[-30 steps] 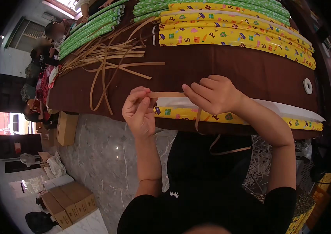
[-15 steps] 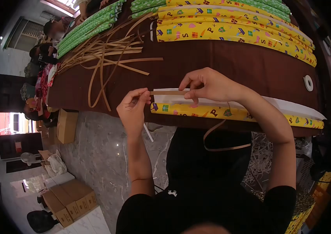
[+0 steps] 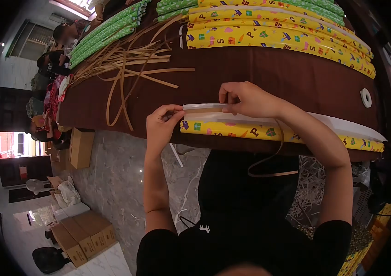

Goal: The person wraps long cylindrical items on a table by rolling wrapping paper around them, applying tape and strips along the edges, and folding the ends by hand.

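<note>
A yellow printed wrapping paper roll (image 3: 237,130) lies along the table's near edge, its white inner flap (image 3: 338,124) turned up. Against the left part of that flap runs a flat brown strip (image 3: 203,110). My left hand (image 3: 162,123) pinches the strip's left end at the corner of the paper. Farther right along the strip, my right hand (image 3: 253,100) is closed on it with thumb and fingers. The strip's loose tail (image 3: 269,158) curls down over the table edge in front of my black shirt.
Loose brown strips (image 3: 124,69) are heaped at the table's left. Yellow rolls (image 3: 269,39) and green rolls (image 3: 108,34) lie along the back. A white tape roll (image 3: 365,98) sits at the right. Cardboard boxes (image 3: 85,237) stand on the floor; people are at the far left.
My left hand has moved slightly right, bringing the strip's end to the paper's left corner. The strip now lies along the white flap, and its hanging tail has shifted right.
</note>
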Demonstrator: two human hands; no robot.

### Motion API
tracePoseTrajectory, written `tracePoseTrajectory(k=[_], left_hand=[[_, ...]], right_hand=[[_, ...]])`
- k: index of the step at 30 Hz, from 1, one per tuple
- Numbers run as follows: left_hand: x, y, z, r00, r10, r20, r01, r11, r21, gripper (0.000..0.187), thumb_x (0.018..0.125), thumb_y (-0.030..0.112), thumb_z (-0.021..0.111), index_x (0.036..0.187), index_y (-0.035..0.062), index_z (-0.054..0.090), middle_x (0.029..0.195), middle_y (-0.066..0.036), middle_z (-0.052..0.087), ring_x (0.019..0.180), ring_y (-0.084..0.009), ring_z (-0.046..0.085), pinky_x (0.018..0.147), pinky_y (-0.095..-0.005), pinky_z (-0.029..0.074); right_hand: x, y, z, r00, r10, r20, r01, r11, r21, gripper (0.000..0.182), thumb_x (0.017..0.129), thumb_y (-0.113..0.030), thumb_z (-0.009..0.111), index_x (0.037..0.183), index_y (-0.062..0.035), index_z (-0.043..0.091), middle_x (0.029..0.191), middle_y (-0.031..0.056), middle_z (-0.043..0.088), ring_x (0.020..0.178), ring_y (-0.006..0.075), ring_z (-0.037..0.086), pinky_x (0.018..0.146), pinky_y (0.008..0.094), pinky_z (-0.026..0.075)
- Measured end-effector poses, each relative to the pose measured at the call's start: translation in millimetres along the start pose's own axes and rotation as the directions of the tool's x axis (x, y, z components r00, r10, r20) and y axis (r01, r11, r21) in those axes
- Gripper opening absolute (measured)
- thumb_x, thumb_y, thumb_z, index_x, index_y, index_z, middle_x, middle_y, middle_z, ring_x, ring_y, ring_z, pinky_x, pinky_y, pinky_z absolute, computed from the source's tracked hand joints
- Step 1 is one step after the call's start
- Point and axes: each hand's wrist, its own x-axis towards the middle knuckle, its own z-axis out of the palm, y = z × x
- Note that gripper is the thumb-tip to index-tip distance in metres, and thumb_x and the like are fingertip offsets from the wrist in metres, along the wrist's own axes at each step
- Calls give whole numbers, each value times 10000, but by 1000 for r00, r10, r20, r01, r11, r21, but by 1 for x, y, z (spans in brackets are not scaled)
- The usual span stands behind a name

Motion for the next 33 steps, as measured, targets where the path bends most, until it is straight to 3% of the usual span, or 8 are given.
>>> tracePoseTrajectory(k=[9, 19, 33], left_hand=[[10, 5, 2, 1000, -18, 6, 17, 988, 156, 135, 858, 14, 728, 978, -29, 684, 879, -35, 681, 769, -67, 600, 715, -214, 503], [16, 0, 1, 999, -33, 14, 30, 987, 160, 145, 849, 12, 727, 976, -25, 667, 848, -19, 660, 753, -60, 593, 700, -209, 495], [20, 4, 4, 998, -54, 27, 45, 963, 266, 124, 844, 14, 710, 948, -26, 658, 824, -17, 642, 731, -65, 565, 685, -217, 486]], right_hand=[[5, 4, 5, 999, -37, -27, 34, 994, -108, 125, 885, -156, 696, 966, -71, 653, 712, 93, 672, 666, 231, 643, 650, 365, 475], [7, 3, 7, 998, 30, -59, -40, 982, -183, 141, 852, -189, 718, 929, -72, 703, 803, 120, 696, 768, 269, 676, 692, 377, 514], [8, 5, 12, 995, -9, -97, -21, 954, -300, 107, 835, -160, 691, 895, -73, 706, 845, 114, 717, 823, 293, 695, 731, 401, 538]])
